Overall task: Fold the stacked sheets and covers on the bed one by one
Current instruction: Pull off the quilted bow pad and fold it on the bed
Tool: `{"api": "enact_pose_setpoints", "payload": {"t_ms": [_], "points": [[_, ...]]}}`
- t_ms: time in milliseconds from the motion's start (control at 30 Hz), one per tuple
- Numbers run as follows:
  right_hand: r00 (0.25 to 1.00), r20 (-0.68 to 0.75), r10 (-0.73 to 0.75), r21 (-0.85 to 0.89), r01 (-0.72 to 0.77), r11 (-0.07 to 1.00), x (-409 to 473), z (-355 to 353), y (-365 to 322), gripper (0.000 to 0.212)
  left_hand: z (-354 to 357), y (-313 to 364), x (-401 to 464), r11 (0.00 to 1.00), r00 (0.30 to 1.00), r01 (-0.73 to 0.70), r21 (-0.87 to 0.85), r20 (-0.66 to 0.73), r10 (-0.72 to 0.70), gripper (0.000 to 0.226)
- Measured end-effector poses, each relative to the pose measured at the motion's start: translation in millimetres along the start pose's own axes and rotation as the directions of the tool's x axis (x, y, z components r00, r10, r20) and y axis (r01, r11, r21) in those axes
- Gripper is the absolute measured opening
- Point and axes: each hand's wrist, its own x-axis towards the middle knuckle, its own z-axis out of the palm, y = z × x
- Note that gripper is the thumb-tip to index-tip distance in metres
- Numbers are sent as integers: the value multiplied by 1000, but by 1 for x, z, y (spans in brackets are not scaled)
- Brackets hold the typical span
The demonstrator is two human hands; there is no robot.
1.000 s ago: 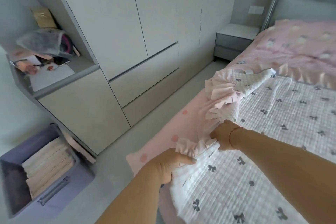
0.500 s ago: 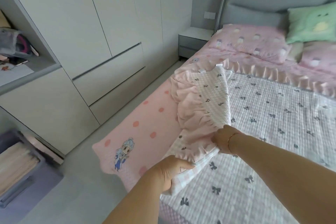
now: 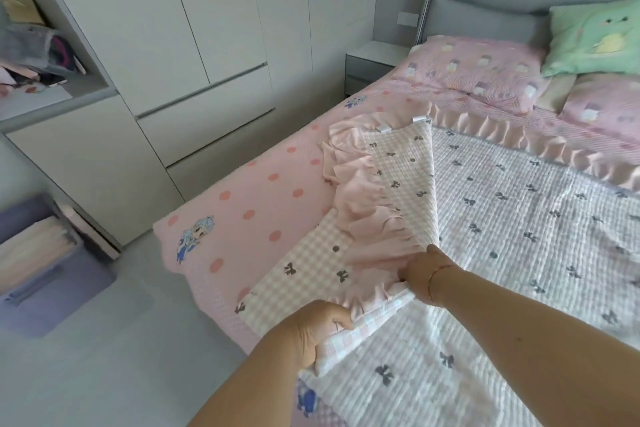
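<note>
A quilted checked cover [image 3: 519, 218] with small grey bows and a pink ruffled border lies spread over the bed. Its left edge is turned over toward the middle, so the ruffle [image 3: 367, 215] and the pink-checked face show on top. My left hand [image 3: 311, 329] grips the near corner of that turned edge. My right hand [image 3: 422, 274] pinches the ruffle a little farther along. Under the cover lies a pink sheet [image 3: 249, 204] with darker dots and a cartoon figure, hanging over the bed's left side.
Pink pillows [image 3: 485, 73] and a green pillow [image 3: 595, 38] lie at the grey headboard. A nightstand [image 3: 374, 59] stands beside the bed. White wardrobes [image 3: 194, 45] line the left wall. A purple storage box [image 3: 41, 260] with folded linen sits on the floor, left.
The view has swung right toward the headboard. Both hands have drawn the cover's left edge farther over onto the bed, uncovering more of the dotted pink sheet.
</note>
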Motion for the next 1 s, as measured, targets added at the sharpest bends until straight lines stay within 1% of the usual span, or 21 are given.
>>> {"api": "enact_pose_setpoints", "payload": {"t_ms": [100,200,233,267,333,367,400,433,467,500,533,567,633,667,733,800,1000], "points": [[1000,-28,-8,48,9,999,-30,37,17,29,52,-22,-5,1000,997,7,-1,-75,-7,63],[999,-42,-13,74,17,997,-56,67,32,29,96,-41,-14,999,997,-21,-34,-76,18,64],[999,-42,-14,75,17,997,-64,72,36,28,106,-46,-15,999,994,-26,-23,-103,23,65],[999,-41,-15,75,18,997,-74,79,39,27,115,-55,-12,999,994,-16,-36,-111,12,74],[998,-61,-14,74,19,997,-90,91,45,27,130,-70,-7,998,996,-9,-55,-93,4,98],[997,-71,-11,69,16,997,-98,97,47,28,140,-71,-14,998,997,-9,-55,-82,5,99],[997,-79,-3,69,9,998,-106,103,50,29,150,-74,-18,998,998,-17,-61,-57,13,89],[996,-83,8,69,-2,998,-114,110,53,30,160,-77,-23,997,999,-29,-65,-42,27,71],[996,-85,15,71,-9,997,-122,117,55,30,169,-81,-27,998,998,-42,-56,-39,40,59],[996,-85,24,76,-18,997,-132,123,57,29,180,-85,-33,998,997,-36,-48,-69,32,63],[996,-89,30,84,-23,996,-141,130,60,29,188,-90,-36,998,996,-47,-38,-77,44,75],[995,-96,33,91,-24,996,-152,136,61,28,197,-95,-39,998,995,-59,-33,-84,56,81],[994,-103,36,100,-26,995,-176,149,64,27,215,-108,-46,997,994,-72,-33,-81,69,77],[994,-103,41,105,-30,994,-189,155,66,27,226,-115,-51,996,993,-83,-29,-81,80,79],[993,-106,60,109,-48,993,-218,169,71,28,249,-132,-59,995,993,-99,-32,-62,97,98],[992,-107,73,96,-63,993,-247,184,76,30,274,-152,-63,995,995,-90,-42,-37,89,107],[985,-125,121,105,-108,989,-326,227,105,27,355,-184,-89,999,999,-41,-36,-32,40,96]]}}
